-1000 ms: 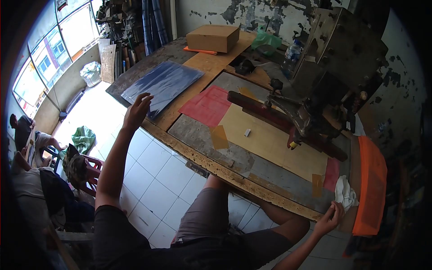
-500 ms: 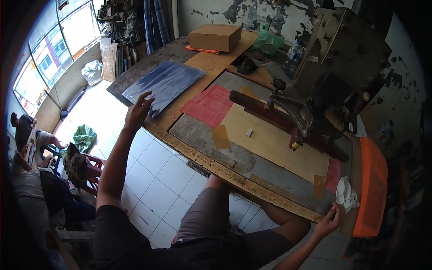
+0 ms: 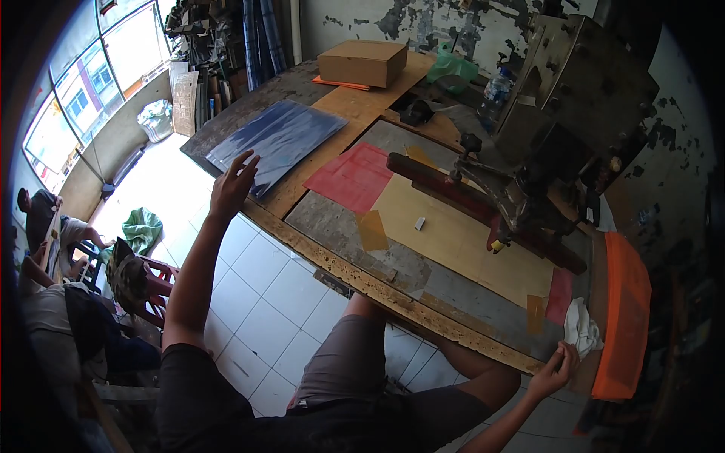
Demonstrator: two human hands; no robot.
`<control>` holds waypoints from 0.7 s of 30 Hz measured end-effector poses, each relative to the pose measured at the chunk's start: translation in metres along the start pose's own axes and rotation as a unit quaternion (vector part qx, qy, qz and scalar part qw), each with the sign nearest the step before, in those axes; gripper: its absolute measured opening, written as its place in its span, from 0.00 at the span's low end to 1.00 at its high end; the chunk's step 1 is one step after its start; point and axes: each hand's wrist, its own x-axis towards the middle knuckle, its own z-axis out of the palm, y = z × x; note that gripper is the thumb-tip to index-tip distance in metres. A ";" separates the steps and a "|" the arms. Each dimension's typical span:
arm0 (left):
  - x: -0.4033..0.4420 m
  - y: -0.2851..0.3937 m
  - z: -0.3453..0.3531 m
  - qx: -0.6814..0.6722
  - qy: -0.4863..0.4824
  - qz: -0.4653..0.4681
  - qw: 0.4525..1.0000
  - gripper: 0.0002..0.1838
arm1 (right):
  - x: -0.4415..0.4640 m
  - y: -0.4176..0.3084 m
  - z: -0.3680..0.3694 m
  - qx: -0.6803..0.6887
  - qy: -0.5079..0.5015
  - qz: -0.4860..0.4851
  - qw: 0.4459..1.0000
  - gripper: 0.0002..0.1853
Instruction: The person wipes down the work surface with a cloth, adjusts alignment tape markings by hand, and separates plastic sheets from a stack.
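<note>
My left hand (image 3: 233, 186) is raised at the table's left edge, fingers loosely bent and apart, with nothing in it. From this view it overlaps the near edge of a blue, streaky flat sheet (image 3: 283, 140); contact cannot be told. At the table's near right corner is my right hand (image 3: 556, 368), its fingers half curled and slightly apart, close beside a crumpled white cloth (image 3: 580, 328). No held object shows in it. Between the hands lies a tan sheet (image 3: 461, 241) with a small white piece (image 3: 420, 223) on it and a red sheet (image 3: 353, 180) beside it.
A dark metal press (image 3: 574, 90) with a long reddish bar (image 3: 445, 192) stands over the table's right side. A cardboard box (image 3: 362, 63) sits at the back, an orange panel (image 3: 623, 317) at the right. Other people (image 3: 57, 234) sit at far left near a red stool (image 3: 157, 285).
Almost nothing differs. My left hand has shifted very slightly, and the whole view has moved a few pixels; my right hand stays beside the white cloth.
</note>
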 end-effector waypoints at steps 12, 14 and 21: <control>0.003 0.009 -0.006 -0.003 0.035 -0.001 0.999 0.12 | 0.001 0.001 -0.001 -0.014 0.000 -0.023 1.000 0.12; 0.000 0.005 -0.002 -0.018 0.019 -0.025 0.999 0.09 | 0.001 0.001 -0.002 -0.012 -0.002 -0.018 1.000 0.12; 0.005 0.011 -0.002 -0.228 -0.042 -0.229 0.945 0.12 | 0.002 -0.003 -0.002 -0.002 -0.007 -0.008 1.000 0.12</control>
